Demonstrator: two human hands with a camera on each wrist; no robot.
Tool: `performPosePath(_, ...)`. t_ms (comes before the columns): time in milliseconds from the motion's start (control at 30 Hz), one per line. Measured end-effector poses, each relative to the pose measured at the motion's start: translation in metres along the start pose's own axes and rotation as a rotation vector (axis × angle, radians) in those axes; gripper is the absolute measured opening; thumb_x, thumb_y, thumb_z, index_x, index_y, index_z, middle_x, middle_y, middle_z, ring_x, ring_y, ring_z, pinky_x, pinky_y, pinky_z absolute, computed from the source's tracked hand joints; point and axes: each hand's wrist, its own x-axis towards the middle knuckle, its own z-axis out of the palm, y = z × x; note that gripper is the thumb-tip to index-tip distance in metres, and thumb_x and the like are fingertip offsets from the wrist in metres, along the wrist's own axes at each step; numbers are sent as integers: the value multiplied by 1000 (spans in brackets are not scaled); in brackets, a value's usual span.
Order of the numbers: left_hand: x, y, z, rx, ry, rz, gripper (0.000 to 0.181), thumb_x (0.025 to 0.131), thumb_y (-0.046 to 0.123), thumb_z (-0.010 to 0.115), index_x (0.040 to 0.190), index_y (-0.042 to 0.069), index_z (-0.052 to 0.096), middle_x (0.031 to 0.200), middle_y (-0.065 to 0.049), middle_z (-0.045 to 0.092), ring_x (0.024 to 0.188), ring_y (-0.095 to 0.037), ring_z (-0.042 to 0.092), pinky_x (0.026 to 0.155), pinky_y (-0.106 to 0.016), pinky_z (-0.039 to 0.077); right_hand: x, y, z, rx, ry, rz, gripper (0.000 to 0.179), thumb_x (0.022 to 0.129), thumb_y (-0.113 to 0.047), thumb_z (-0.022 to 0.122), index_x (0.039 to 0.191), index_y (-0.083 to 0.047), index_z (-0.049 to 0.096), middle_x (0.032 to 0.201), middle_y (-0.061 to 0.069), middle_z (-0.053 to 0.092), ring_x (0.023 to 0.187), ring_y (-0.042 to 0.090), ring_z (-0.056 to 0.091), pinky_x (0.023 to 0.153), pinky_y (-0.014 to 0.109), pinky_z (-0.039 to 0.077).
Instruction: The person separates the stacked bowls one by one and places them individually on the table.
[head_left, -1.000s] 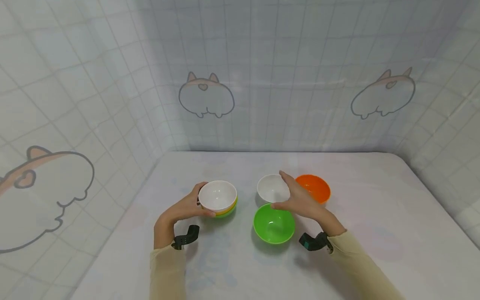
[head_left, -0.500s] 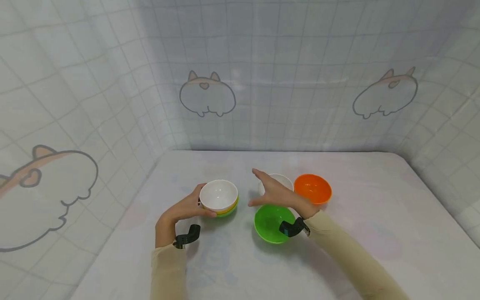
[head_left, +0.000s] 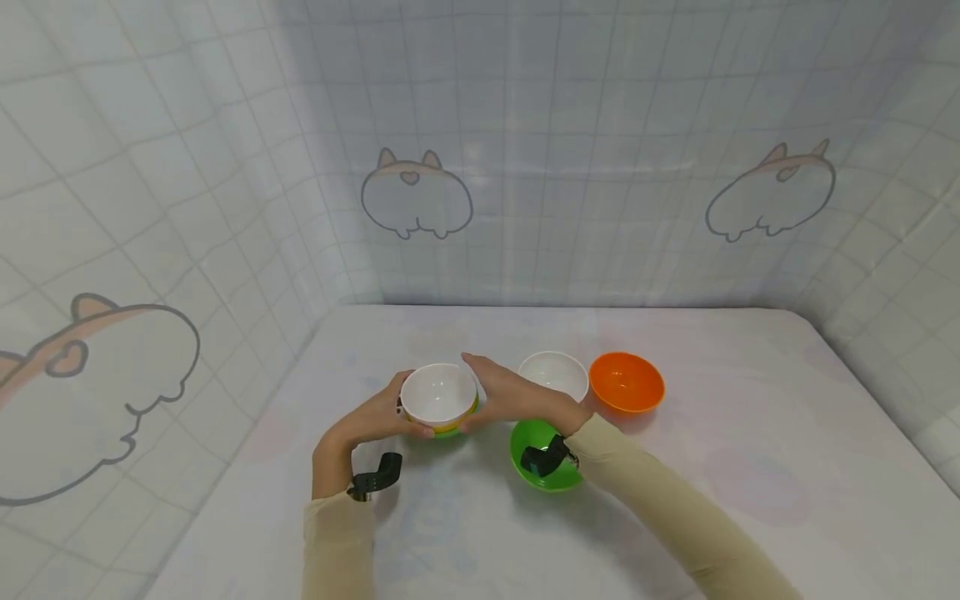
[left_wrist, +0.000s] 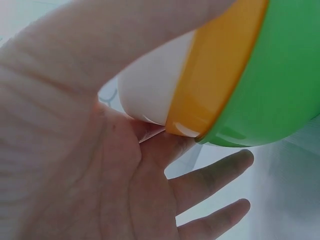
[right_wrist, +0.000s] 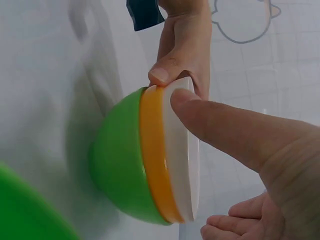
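Observation:
My left hand [head_left: 372,416] grips the left side of a stack of bowls, thumb at the front. At the top of the stack is a white bowl [head_left: 438,393]; a yellow-orange bowl [left_wrist: 215,75] and a green bowl [left_wrist: 280,80] nest beneath it. In the left wrist view, two left fingers stretch out below the stack. My right hand [head_left: 510,395] is at the stack's right side with thumb and fingers spread around it. Its thumb [right_wrist: 220,122] overlaps the white bowl in the right wrist view; whether it touches is unclear. The other right fingers [right_wrist: 240,220] look just apart from the rim.
Beneath my right wrist stands another green bowl [head_left: 525,446], partly covered by the wrist camera. Behind it are a second white bowl [head_left: 553,371] and an orange bowl [head_left: 627,382], side by side. A grid-patterned curtain [head_left: 585,217] closes off the table's [head_left: 720,400] back and sides.
My right hand has moved left, from above the loose white and green bowls to the stack's right side. The left hand keeps its grip on the stack in the same place.

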Motion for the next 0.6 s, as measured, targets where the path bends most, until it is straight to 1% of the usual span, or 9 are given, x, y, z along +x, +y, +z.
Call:
performPosePath(100,-1,0,0,-1,2,7,98,74,26,85,147,6,23,143,-16,38,128,-35,40,101,-56,36,8,-2,2,-28,-8,-9,110,74,-30,86,150,6,16,151,21,29,137,29,32,108,41,32)
performPosePath(233,-3,-1,0,-8,-5,2,98,74,25,85,147,6,23,143,-16,37,127,-35,40,99,-55,37,15,-5,7,-48,-50,35,111,75,-35,84,151,5,15,150,20,31,133,28,37,104,40,37)
performPosePath(333,-4,-1,-1,-11,-9,6,98,74,25,85,147,6,23,142,-16,37,126,-35,41,98,-55,39,18,-8,10,-70,-68,80,112,75,-39,83,152,3,13,151,19,28,134,27,36,104,40,38)
performPosePath(533,-5,0,-2,-15,-4,18,97,74,24,86,146,6,24,142,-15,38,124,-33,43,97,-54,40,21,-17,11,-152,-29,111,113,72,-42,83,151,5,18,148,21,32,134,32,33,103,43,39)
performPosePath(600,-5,0,-3,-18,-5,20,96,73,23,86,146,5,25,142,-16,38,124,-33,43,97,-53,40,21,-19,11,-168,-11,111,112,71,-42,84,150,4,20,147,21,35,132,33,34,102,44,40)
